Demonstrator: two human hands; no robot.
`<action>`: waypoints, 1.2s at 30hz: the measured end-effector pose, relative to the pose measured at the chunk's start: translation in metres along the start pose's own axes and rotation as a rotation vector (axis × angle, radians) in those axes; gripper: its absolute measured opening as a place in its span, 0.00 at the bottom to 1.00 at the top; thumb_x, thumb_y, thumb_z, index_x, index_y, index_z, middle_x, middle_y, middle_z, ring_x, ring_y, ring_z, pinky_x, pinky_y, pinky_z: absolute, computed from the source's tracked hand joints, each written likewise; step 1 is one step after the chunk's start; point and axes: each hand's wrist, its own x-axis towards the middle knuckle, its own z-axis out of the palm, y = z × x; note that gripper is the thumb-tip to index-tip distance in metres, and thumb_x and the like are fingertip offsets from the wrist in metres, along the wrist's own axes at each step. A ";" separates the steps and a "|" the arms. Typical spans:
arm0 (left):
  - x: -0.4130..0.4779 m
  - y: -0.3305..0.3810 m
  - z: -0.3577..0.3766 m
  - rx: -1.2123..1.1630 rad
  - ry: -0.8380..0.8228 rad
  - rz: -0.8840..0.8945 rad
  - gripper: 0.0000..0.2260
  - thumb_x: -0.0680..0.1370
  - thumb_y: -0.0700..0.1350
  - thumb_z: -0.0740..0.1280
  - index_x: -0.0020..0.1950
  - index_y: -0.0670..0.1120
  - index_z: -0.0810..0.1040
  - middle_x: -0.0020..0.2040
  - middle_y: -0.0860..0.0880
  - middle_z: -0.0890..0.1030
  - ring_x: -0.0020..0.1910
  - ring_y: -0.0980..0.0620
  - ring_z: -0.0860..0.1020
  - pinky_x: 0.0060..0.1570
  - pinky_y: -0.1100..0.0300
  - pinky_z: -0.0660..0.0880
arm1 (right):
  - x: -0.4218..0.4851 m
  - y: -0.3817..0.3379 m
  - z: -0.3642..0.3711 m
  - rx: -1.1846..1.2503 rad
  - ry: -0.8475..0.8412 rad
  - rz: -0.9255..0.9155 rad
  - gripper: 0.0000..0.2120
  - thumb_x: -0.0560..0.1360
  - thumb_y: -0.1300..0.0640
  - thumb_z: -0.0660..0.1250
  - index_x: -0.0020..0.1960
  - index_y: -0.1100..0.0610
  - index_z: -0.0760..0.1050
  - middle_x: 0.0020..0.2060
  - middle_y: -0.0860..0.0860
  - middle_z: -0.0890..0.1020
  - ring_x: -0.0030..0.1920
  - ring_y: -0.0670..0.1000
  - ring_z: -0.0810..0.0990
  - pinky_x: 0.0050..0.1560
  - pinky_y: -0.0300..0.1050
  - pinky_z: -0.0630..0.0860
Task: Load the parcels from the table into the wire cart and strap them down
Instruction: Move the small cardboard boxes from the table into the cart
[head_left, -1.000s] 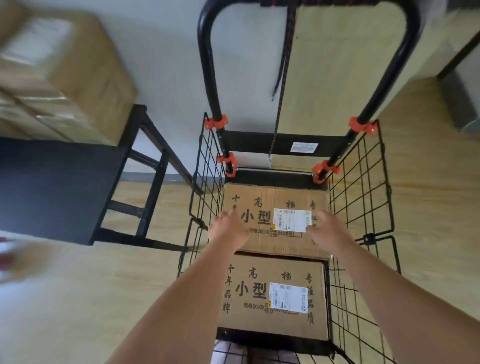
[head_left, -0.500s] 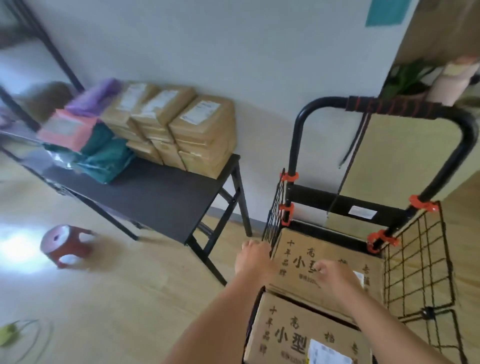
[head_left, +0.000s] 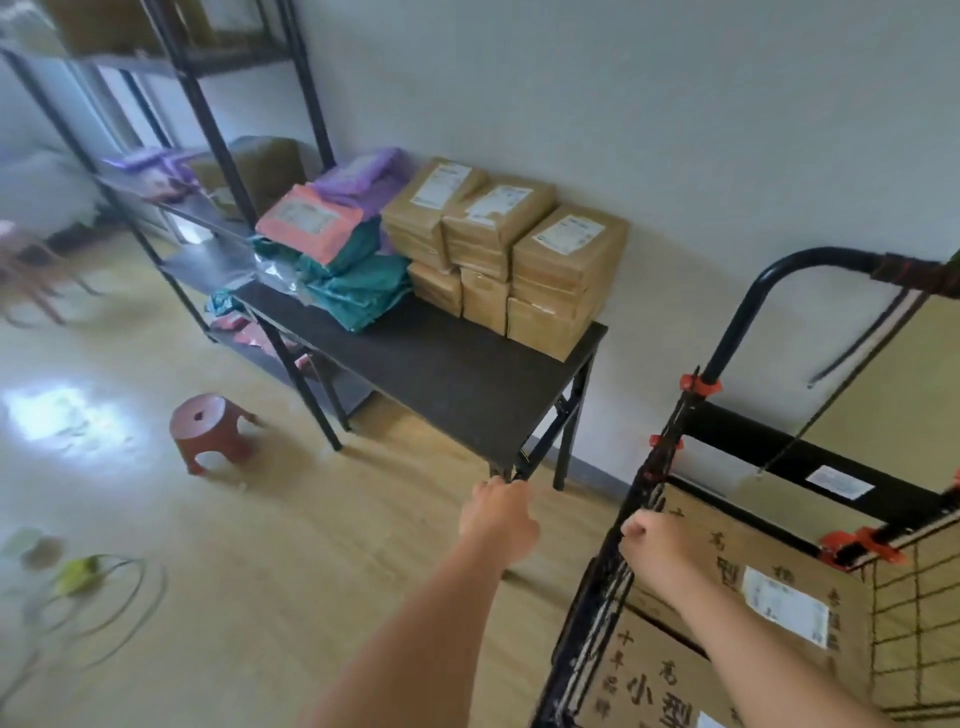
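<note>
Several brown taped parcels are stacked at the back of the black table, with teal, pink and purple soft mailers heaped to their left. At the lower right stands the black wire cart, which holds two printed cardboard boxes, a far one and a near one. A dark strap dangles from the cart's handle. My left hand hangs in the air between cart and table, fingers loosely curled, holding nothing. My right hand hovers over the cart's left wire side, also holding nothing.
A red plastic stool stands on the wooden floor left of the table. A black metal shelf rack with more packages rises behind the table's left end. Loose wire hoops lie on the floor at far left.
My view has swung left and up from the cart toward the table. Both hands have lifted off the far box; the left hand has moved out past the cart's left side.
</note>
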 end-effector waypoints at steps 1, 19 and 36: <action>-0.003 -0.012 -0.005 -0.003 0.009 -0.006 0.19 0.78 0.42 0.63 0.69 0.47 0.72 0.66 0.46 0.72 0.66 0.45 0.67 0.65 0.49 0.69 | -0.002 -0.009 0.006 -0.015 -0.001 -0.008 0.11 0.76 0.62 0.63 0.38 0.50 0.75 0.38 0.51 0.80 0.36 0.51 0.79 0.41 0.47 0.81; -0.008 -0.227 -0.118 -0.382 0.145 -0.130 0.21 0.79 0.45 0.65 0.72 0.50 0.69 0.67 0.50 0.74 0.62 0.53 0.74 0.48 0.65 0.67 | -0.049 -0.231 0.078 -0.173 -0.071 -0.241 0.08 0.81 0.52 0.61 0.55 0.49 0.77 0.49 0.45 0.82 0.48 0.44 0.80 0.42 0.33 0.75; 0.108 -0.265 -0.224 -0.459 0.265 -0.148 0.11 0.79 0.41 0.63 0.59 0.44 0.80 0.54 0.47 0.82 0.54 0.47 0.81 0.56 0.54 0.78 | 0.058 -0.384 0.069 0.100 0.159 -0.330 0.07 0.79 0.53 0.64 0.55 0.48 0.79 0.44 0.44 0.81 0.41 0.42 0.78 0.33 0.35 0.71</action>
